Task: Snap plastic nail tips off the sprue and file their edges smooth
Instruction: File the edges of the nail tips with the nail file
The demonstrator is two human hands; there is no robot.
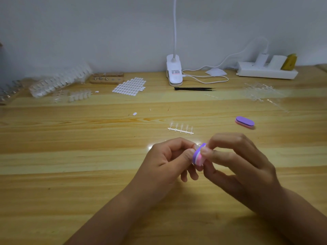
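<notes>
Left hand (pixel 169 156): thumb and forefinger are pinched together on the tip (pixel 196 147), the other fingers curled under; it is held above the table (pixel 88 174), close to the right hand.
Tip: small and clear, mostly hidden by the fingers; it seems to lie against the purple face of the file (pixel 199 155).
File: a small purple and pink block, standing on its edge between the two hands.
Right hand (pixel 238 161): thumb and forefinger clamp the file from the right side.
Step, as I judge it: smoothing the edge of one tip already off its sprue.
How to do it well: hold the tip near the edge being worked so it does not flex or spring away; use light, short strokes in one direction; turn the tip, not the file; look at the break point often (this is where a burr would remain).
Risk: with too much pressure the thin plastic could bend or slip from the pinch.
Packs of tips (pixel 60 80): far left, too blurred to count.
Stand (pixel 107 78): one, wooden.
Sheet of tabs (pixel 130 86): one; one loose tab (pixel 134 113) lies nearer.
Lamp (pixel 174 72): one.
Sprue (pixel 180 129): one, just beyond the hands, with five tips I think.
Tweezers (pixel 193 88): one, black.
Files: two, the second file (pixel 244 122) lies on the table to the right.
Bare sprues (pixel 260 91): a heap, not countable.
</notes>
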